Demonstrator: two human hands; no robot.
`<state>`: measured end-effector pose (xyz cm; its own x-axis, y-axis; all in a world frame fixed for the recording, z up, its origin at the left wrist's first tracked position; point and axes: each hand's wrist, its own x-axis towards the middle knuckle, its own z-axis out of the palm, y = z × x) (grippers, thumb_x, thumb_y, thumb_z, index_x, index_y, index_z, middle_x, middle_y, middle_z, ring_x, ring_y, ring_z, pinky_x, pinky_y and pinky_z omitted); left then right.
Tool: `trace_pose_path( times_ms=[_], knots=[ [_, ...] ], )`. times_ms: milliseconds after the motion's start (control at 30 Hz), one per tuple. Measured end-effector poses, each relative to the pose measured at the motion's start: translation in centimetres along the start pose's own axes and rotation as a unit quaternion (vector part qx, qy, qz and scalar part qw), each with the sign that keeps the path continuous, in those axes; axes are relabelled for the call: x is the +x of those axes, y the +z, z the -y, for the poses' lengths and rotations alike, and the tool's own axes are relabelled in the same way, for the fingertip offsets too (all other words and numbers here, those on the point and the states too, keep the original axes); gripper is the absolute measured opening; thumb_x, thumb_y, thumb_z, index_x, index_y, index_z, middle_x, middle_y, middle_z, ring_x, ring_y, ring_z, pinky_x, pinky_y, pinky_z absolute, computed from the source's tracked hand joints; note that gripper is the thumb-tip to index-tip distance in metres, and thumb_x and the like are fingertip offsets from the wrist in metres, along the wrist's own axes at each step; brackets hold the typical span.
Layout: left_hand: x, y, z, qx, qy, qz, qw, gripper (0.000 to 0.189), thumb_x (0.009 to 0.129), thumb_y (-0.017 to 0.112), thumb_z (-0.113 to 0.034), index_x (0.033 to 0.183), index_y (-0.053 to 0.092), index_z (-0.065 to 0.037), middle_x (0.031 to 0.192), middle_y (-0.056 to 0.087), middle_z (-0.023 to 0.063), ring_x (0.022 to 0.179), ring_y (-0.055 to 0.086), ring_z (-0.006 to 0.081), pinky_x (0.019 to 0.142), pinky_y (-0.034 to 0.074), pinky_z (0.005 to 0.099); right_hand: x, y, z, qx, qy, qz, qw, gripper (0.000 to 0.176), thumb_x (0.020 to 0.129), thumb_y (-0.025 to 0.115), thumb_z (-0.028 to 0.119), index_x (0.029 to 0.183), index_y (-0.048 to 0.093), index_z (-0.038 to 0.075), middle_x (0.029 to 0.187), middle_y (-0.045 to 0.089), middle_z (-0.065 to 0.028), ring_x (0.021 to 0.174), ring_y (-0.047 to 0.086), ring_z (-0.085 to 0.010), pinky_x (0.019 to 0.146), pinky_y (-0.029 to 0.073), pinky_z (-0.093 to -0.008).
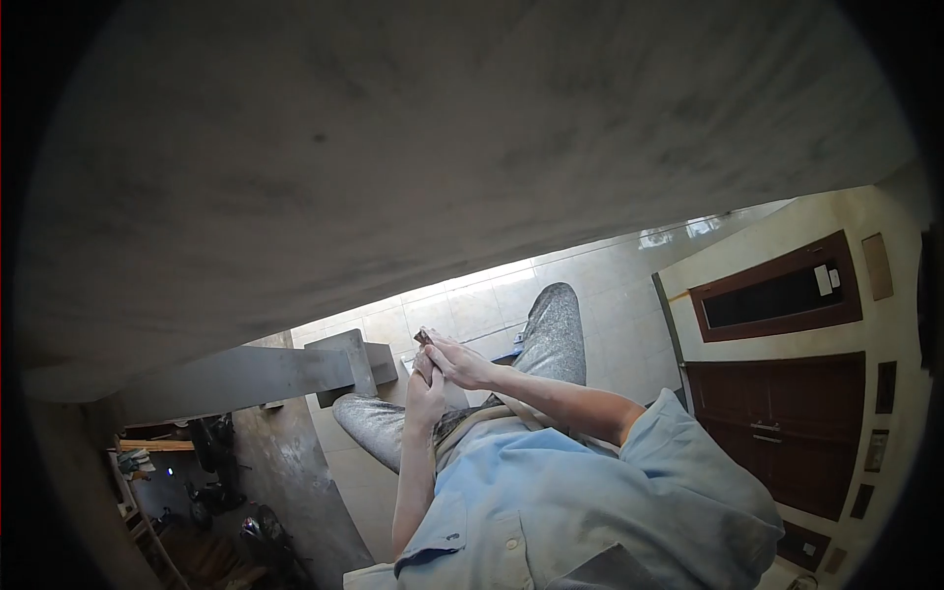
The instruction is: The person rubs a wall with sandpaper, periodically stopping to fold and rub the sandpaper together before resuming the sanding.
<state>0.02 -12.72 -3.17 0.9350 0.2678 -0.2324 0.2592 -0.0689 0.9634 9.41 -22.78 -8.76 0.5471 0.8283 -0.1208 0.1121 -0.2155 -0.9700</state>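
Meeting in front of the lap, the person's left hand (423,391) and right hand (460,362) touched each other, with a small dark item (422,336), too small to identify, at their fingertips. The fingers of both hands were gathered close around it, though which of them were clamped on it could not be told. Grey speckled trousers (556,336) covered the parted legs, and pale tiled floor (629,320) showed beyond them, with a dark brown door (787,418) at the right.

A small, dark brown piece (423,336) (too small to name) sits tilted at the fingertips (437,346), its upper end bare, its lower part hidden by them.
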Motion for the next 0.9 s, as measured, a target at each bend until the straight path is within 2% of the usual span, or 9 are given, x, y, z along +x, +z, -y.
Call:
trace_pose_path(
  times_ms=[67, 400, 467, 533, 600, 700, 800, 833, 900],
  knots=[
    [0.6, -0.1, 1.4, -0.083, -0.021, -0.015, 0.996, 0.039, 0.097, 0.044, -0.010, 0.132, 0.043, 0.007, 0.134, 0.050, 0.0169, 0.126, 0.047, 0.0254, 0.105, 0.035, 0.0324, -0.9, 0.5, 2.2, -0.048, -0.075, -0.025, 0.996, 0.050, 0.102, 0.029, 0.024, 0.139, 0.030, -0.010, 0.144, 0.035, -0.0277, 0.137, 0.031, -0.0365, 0.114, 0.023, -0.0389],
    [0.5, -1.5, 0.2, 0.039, 0.003, -0.061, 0.997, 0.040, 0.096, 0.046, -0.011, 0.131, 0.046, 0.007, 0.127, 0.056, 0.0164, 0.118, 0.054, 0.0235, 0.100, 0.041, 0.0323, 0.6, -0.6, 2.8, 0.064, -0.007, -0.014, 0.998, 0.050, 0.102, 0.032, 0.028, 0.138, 0.037, -0.006, 0.138, 0.043, -0.0263, 0.130, 0.041, -0.0359, 0.109, 0.031, -0.0386],
    [0.6, -2.1, 1.6, 0.043, 0.006, -0.057, 0.997, 0.040, 0.095, 0.047, -0.011, 0.131, 0.046, 0.007, 0.127, 0.055, 0.0164, 0.118, 0.054, 0.0227, 0.099, 0.041, 0.0320, 1.9, -0.5, -3.7, 0.004, 0.062, -0.067, 0.996, 0.050, 0.102, 0.034, 0.036, 0.138, 0.042, 0.002, 0.129, 0.053, -0.0176, 0.118, 0.053, -0.0276, 0.097, 0.043, -0.0367],
    [0.8, -1.8, 1.7, 0.025, 0.058, -0.071, 0.995, 0.039, 0.095, 0.047, -0.010, 0.131, 0.046, 0.007, 0.127, 0.056, 0.0164, 0.118, 0.053, 0.0225, 0.099, 0.041, 0.0322, 0.8, -2.0, -0.4, 0.240, 0.221, -0.106, 0.939, 0.055, 0.101, 0.035, 0.045, 0.140, 0.040, 0.006, 0.131, 0.052, -0.0108, 0.112, 0.056, -0.0203, 0.082, 0.050, -0.0362],
    [1.1, -2.0, 2.1, 0.019, 0.036, -0.080, 0.996, 0.040, 0.095, 0.047, -0.011, 0.131, 0.046, 0.006, 0.127, 0.056, 0.0164, 0.119, 0.052, 0.0223, 0.099, 0.040, 0.0322, 0.4, -2.6, 1.2, 0.230, 0.250, -0.097, 0.935, 0.054, 0.101, 0.035, 0.044, 0.137, 0.044, 0.004, 0.126, 0.054, -0.0127, 0.110, 0.055, -0.0222, 0.083, 0.047, -0.0377],
    [1.7, -1.4, 3.8, 0.059, 0.076, -0.084, 0.992, 0.042, 0.096, 0.047, -0.016, 0.133, 0.045, 0.004, 0.119, 0.061, 0.0171, 0.108, 0.058, 0.0218, 0.089, 0.045, 0.0335, 0.2, -1.3, 0.4, -0.046, 0.061, -0.105, 0.992, 0.052, 0.102, 0.034, 0.042, 0.129, 0.050, 0.000, 0.113, 0.056, -0.0172, 0.104, 0.053, -0.0267, 0.088, 0.043, -0.0392],
    [1.6, -0.6, 0.3, 0.052, -0.068, -0.006, 0.996, 0.048, 0.098, 0.037, -0.015, 0.144, 0.031, 0.001, 0.135, 0.048, 0.0249, 0.126, 0.049, 0.0299, 0.101, 0.040, 0.0370, -0.4, 1.2, 1.6, -0.070, 0.008, -0.164, 0.984, 0.040, 0.101, 0.038, 0.032, 0.117, 0.058, 0.001, 0.095, 0.053, -0.0199, 0.094, 0.048, -0.0315, 0.090, 0.039, -0.0400],
    [1.7, -0.2, 0.8, 0.133, 0.072, -0.076, 0.986, 0.045, 0.100, 0.041, -0.026, 0.137, 0.042, 0.000, 0.108, 0.063, 0.0244, 0.094, 0.065, 0.0311, 0.080, 0.049, 0.0374, -0.3, 0.8, 2.1, -0.066, 0.029, -0.155, 0.985, 0.039, 0.101, 0.039, 0.031, 0.116, 0.059, 0.002, 0.095, 0.052, -0.0197, 0.093, 0.048, -0.0311, 0.090, 0.039, -0.0401],
    [1.9, -0.2, 1.6, 0.155, 0.016, -0.054, 0.986, 0.045, 0.099, 0.041, -0.025, 0.137, 0.042, 0.000, 0.110, 0.063, 0.0252, 0.098, 0.064, 0.0340, 0.081, 0.049, 0.0382, 0.2, 0.0, 2.9, -0.056, 0.065, -0.131, 0.988, 0.036, 0.101, 0.040, 0.030, 0.114, 0.060, 0.003, 0.095, 0.052, -0.0192, 0.092, 0.047, -0.0304, 0.089, 0.039, -0.0402]
  ],
)
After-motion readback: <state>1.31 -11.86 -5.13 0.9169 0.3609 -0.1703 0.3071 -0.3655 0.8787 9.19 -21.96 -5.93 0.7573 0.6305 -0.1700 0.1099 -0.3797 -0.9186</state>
